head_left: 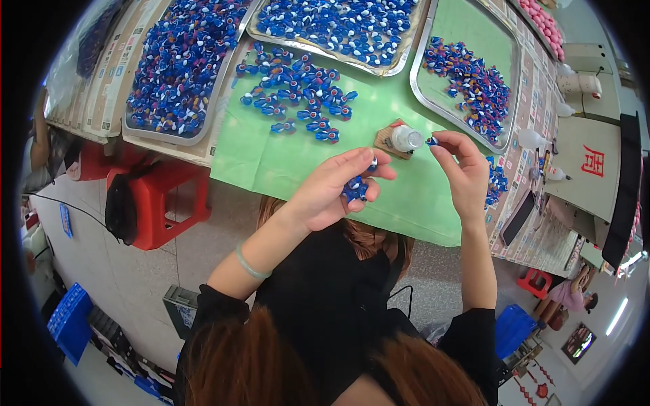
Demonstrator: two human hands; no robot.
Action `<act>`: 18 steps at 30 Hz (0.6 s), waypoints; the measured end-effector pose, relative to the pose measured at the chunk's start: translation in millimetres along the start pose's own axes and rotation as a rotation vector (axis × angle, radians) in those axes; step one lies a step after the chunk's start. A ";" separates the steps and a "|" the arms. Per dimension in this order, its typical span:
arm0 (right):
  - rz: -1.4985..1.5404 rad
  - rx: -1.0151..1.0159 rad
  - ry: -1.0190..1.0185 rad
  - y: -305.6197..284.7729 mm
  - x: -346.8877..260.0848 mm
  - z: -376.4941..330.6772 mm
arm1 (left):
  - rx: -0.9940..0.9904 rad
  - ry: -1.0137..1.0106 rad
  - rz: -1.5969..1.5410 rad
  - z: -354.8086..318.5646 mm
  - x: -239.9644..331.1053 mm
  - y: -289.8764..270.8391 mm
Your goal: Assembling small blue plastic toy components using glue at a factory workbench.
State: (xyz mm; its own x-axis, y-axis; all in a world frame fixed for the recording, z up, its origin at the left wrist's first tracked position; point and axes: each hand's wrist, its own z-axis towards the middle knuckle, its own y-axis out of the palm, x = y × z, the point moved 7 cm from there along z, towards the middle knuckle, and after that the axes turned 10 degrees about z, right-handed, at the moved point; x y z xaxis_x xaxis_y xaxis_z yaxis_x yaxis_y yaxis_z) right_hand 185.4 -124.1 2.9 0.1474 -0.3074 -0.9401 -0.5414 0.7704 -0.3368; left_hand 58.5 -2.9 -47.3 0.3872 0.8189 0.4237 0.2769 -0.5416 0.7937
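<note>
My left hand (328, 193) is curled around several small blue plastic pieces (354, 190), and one more piece with a pale part shows at its thumb tip. Between thumb and forefinger, my right hand (466, 174) pinches a single small blue piece (432, 141), held just beside a small clear bottle (407, 139). That bottle stands on a brown block (383, 139) on the green sheet (271, 162). Loose blue pieces with red-and-white ends (298, 91) lie spread on the sheet, beyond my left hand. The exact kind of these pieces is too small to tell.
Metal trays of blue pieces stand at the left (161, 137), far middle (379, 72) and right (467, 37). Another small pile (496, 181) lies beside my right wrist. A black phone (519, 218) rests on the right. Red stools (159, 210) flank the table; a person (567, 294) sits far right.
</note>
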 end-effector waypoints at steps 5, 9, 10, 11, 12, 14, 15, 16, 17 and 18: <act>-0.319 -0.051 -0.252 16.4 -24.4 4.0 | -0.107 0.039 -0.050 1.7 -3.6 -2.1; -0.368 -0.073 -0.303 19.3 -31.1 2.8 | -0.034 0.011 0.005 1.2 -0.5 0.7; -0.367 -0.072 -0.302 19.4 -32.5 0.6 | -0.031 0.009 0.024 1.7 -0.4 1.5; -0.041 -0.018 -0.096 12.6 -21.6 -0.7 | -0.030 0.009 0.023 2.8 -1.1 2.3; 0.284 0.038 0.111 9.5 -9.1 -5.0 | 0.010 -0.003 0.040 4.4 -2.6 0.7; 0.412 0.026 0.221 10.2 -8.7 -12.4 | 0.051 -0.020 0.061 6.2 -6.2 0.0; 0.604 -0.015 0.295 15.9 -6.5 -16.8 | 0.039 0.013 0.032 6.7 -6.0 1.8; 0.796 -0.058 0.367 22.5 -5.0 -21.9 | 0.027 0.045 0.005 6.5 -5.3 3.4; 0.832 -0.062 0.371 26.0 -5.4 -25.7 | 0.024 0.040 0.005 7.3 -6.0 4.7; 0.806 -0.074 0.372 29.2 -6.9 -29.1 | 0.032 0.037 0.028 7.7 -5.8 5.8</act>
State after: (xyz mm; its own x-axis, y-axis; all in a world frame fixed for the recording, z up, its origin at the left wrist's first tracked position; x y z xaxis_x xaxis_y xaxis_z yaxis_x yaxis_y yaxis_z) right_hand 144.6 -115.8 1.1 -0.5729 0.1407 -0.8075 -0.4187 0.7967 0.4359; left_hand 64.7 -12.3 -48.5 0.3625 0.8095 0.4619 0.2946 -0.5697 0.7672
